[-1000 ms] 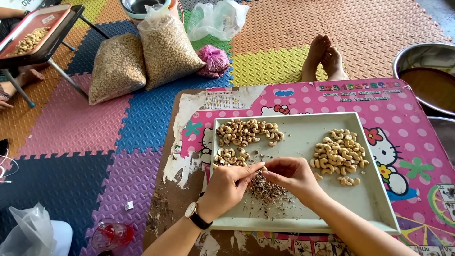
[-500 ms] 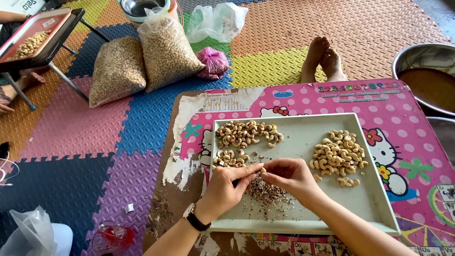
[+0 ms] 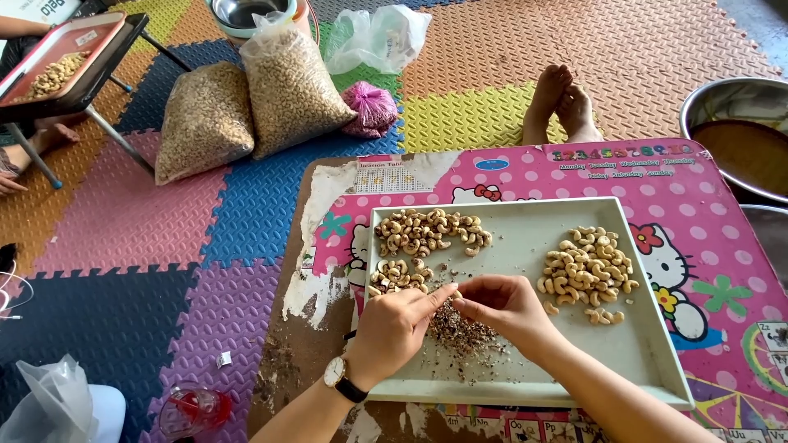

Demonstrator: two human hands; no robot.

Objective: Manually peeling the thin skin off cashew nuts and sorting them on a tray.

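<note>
A pale rectangular tray (image 3: 640, 344) lies on a low pink table (image 3: 706, 205). My left hand (image 3: 394, 328), a watch on its wrist, and my right hand (image 3: 505, 308) meet over the tray's middle, fingertips pinched together on a single cashew nut (image 3: 454, 294). Under them lies a heap of brown skin scraps (image 3: 460, 332). One pile of cashews (image 3: 431, 230) sits at the tray's far left, a smaller one (image 3: 398, 273) lies by my left hand, and another cashew pile (image 3: 587, 267) sits on the right.
Two full clear bags of nuts (image 3: 246, 107) and a pink net bag (image 3: 369, 105) stand on the coloured foam mats. Bare feet (image 3: 558, 102) rest beyond the table. A metal basin (image 3: 739, 131) is at right. Another person's tray stand (image 3: 57, 66) is at far left.
Both hands have stayed over the scrap heap, fingers working slightly on the nut; the left wrist has shifted a little lower.
</note>
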